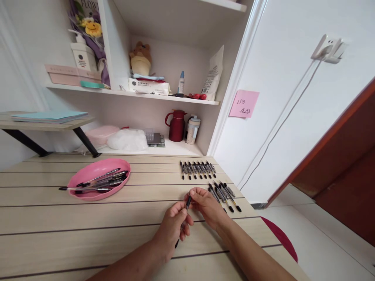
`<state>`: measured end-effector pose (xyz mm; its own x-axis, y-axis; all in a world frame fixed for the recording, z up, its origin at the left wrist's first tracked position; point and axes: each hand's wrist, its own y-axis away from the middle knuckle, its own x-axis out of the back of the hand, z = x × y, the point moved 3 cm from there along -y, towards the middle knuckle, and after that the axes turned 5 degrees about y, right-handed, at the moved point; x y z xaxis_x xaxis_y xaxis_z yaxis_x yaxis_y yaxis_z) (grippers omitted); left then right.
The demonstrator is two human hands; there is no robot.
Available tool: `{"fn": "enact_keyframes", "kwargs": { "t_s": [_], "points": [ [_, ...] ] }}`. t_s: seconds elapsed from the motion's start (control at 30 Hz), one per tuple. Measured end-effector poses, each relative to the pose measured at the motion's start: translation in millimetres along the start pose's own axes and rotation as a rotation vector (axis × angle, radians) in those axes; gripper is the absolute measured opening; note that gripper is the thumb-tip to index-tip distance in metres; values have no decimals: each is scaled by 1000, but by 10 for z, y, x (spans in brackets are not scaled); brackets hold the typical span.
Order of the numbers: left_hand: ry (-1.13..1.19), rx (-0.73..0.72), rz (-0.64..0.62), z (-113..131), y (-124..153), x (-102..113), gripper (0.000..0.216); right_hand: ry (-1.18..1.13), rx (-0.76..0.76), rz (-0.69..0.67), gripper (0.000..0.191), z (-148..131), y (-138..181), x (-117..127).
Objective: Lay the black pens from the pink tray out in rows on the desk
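Observation:
Between my two hands is a pen (188, 201) with black ends, held slanted above the table. My left hand (174, 222) is closed round its barrel, and the pen's lower black end pokes out below the palm. The fingertips of my right hand (205, 205) pinch the upper black end. Just beyond my right hand lies a group of pens (224, 193) with black caps, side by side. Farther back is a neat row of similar pens (197, 169). To the left, a pink oval basin (99, 164) holds several loose pens (108, 181), one sticking out over its rim.
The table (140, 234) has wood planks with dark lines. A small raised stand (47, 123) carries blue paper at the left. Behind are shelves with a red thermos jug (176, 127), a pale bottle (192, 130) and a white plastic bag (127, 139). A pink note (243, 104) is on the wall.

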<state>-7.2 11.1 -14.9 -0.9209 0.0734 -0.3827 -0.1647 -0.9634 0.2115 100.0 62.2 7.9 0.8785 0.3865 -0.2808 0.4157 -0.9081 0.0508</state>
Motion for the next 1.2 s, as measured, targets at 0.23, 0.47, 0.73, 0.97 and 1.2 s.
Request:
{"fn": "enact_keyframes", "kwargs": {
  "t_s": [0.23,0.47,0.73,0.97,1.2],
  "points": [
    [-4,-6,0,-2,1,-7,32,-1,-26,9,27,9,-6,14],
    [-1,-13,-16,5,-5,-7,31,-99,-58,-6,27,44,-9,12],
    [-9,12,-15,28,29,-25,31,-127,129,229,28,-49,-114,267],
    [3,11,-15,32,12,12,32,219,161,469,25,-376,-39,786],
    [-25,9,-35,37,14,7,29,702,-5,453,16,-223,199,1071]
  ]
}}
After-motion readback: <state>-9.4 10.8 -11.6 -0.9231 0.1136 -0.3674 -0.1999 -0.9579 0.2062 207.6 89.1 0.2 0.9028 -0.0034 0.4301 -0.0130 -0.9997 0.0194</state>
